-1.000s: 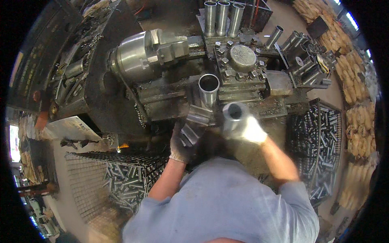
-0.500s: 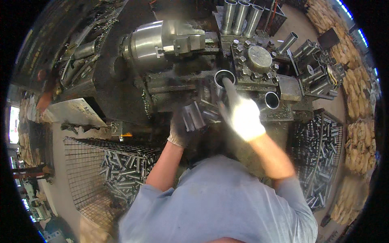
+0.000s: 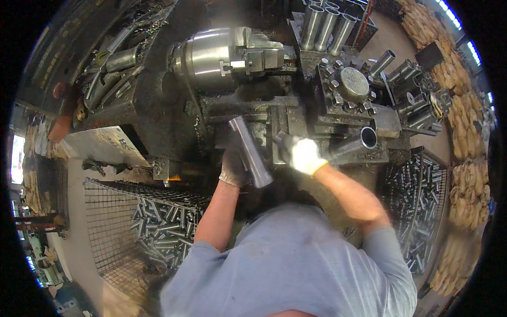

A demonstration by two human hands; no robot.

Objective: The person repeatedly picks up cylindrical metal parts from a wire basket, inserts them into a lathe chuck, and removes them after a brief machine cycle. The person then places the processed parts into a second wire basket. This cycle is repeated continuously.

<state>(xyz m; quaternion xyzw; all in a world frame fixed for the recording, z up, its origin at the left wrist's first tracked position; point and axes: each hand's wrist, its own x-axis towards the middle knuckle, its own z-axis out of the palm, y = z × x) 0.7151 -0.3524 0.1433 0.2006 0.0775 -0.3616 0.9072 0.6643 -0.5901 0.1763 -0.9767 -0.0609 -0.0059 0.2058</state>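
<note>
My left hand (image 3: 232, 168), in a grey glove, grips a grey steel tube (image 3: 250, 150) that tilts up and to the left in front of the lathe. My right hand (image 3: 306, 156), in a white glove, is closed on a dark handle (image 3: 282, 141) on the lathe carriage. Just right of that hand, another steel tube (image 3: 355, 145) lies on the machine with its open end facing right. The lathe chuck (image 3: 222, 50) sits above my left hand, its jaws holding nothing.
The square turret (image 3: 351, 84) carries several tools and tubes. More tubes stand upright at the back (image 3: 327, 24). Wire baskets with several steel tubes stand at lower left (image 3: 158, 227) and at right (image 3: 417, 211). Sacks (image 3: 465, 174) line the right edge.
My right hand has let go of the tube it held, which now lies to its right, and has closed on the dark handle. My left hand has lifted its tube higher and tilted it.
</note>
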